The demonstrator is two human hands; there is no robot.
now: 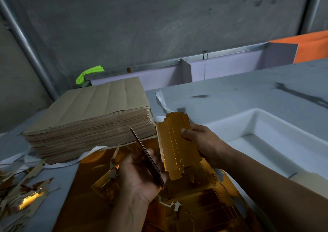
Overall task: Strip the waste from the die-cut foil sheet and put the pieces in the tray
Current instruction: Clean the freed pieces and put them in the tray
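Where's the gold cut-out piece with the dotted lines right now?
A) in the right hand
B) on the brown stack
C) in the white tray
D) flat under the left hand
A: the right hand pinches the gold piece by its edge, left of the white tray and apart from the brown stack; the left hand holds a thin dark bundle edge-on.

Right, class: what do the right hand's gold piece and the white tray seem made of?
Gold piece: probably foil-faced card, shiny metallic finish; it glints, looks stiff, shows dotted crease lines. White tray: perhaps foam or plastic, matte; thick rounded rim.
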